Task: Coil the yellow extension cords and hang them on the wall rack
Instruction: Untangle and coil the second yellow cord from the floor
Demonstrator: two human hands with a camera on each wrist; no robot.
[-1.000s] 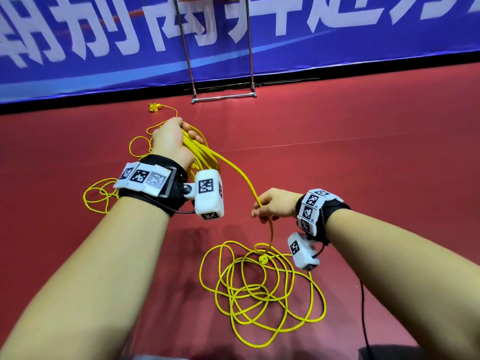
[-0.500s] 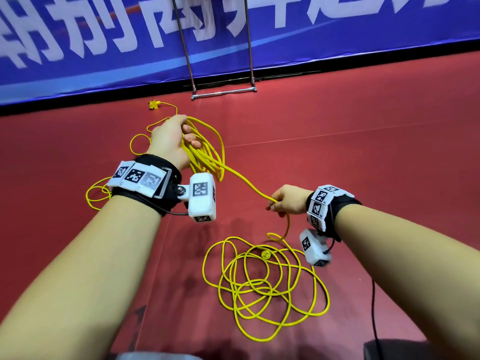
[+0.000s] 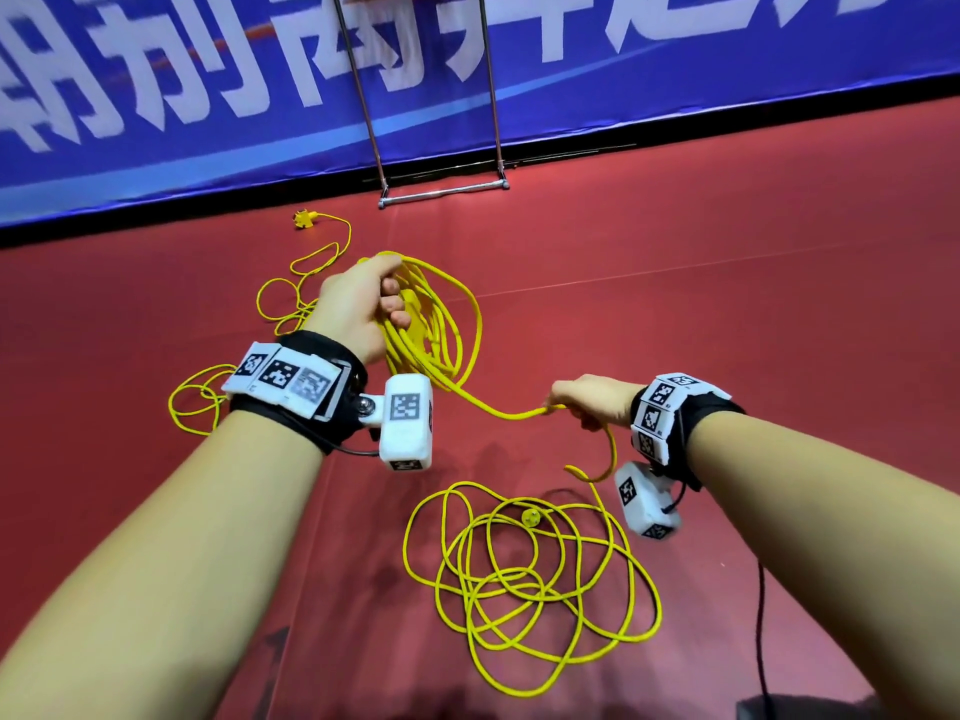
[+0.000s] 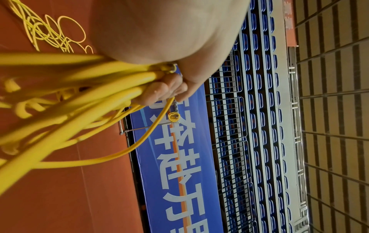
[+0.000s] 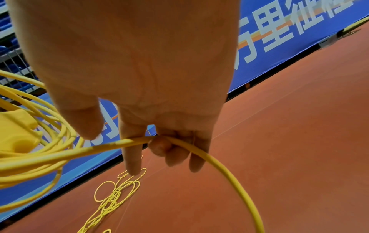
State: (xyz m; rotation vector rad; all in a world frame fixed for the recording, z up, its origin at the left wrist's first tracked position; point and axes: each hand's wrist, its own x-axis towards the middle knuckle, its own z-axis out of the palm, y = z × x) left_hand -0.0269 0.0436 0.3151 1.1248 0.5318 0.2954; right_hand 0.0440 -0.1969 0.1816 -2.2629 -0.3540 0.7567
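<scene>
My left hand [image 3: 363, 304] grips a bundle of coiled loops of the yellow extension cord [image 3: 441, 330], held above the red floor; the left wrist view shows the fingers [image 4: 159, 89] curled round several strands [image 4: 99, 88]. From the coil one strand runs right to my right hand [image 3: 587, 405], which pinches it [image 5: 135, 141] between thumb and fingers. Below that hand the cord drops to a loose tangle [image 3: 530, 579] on the floor. A metal rack [image 3: 441, 189] stands against the blue banner, with a small yellow coil [image 4: 174, 117] hanging on it.
Another yellow cord [image 3: 306, 272] with a plug end [image 3: 303, 219] trails over the floor to the left, with loops [image 3: 197, 407] beside my left wrist. The blue banner wall [image 3: 208, 122] bounds the red floor at the back. A black cable [image 3: 761, 641] lies at the lower right.
My right hand has moved right and away from the left, drawing out a longer strand from the floor tangle. The coil in my left hand has gained a wider loop.
</scene>
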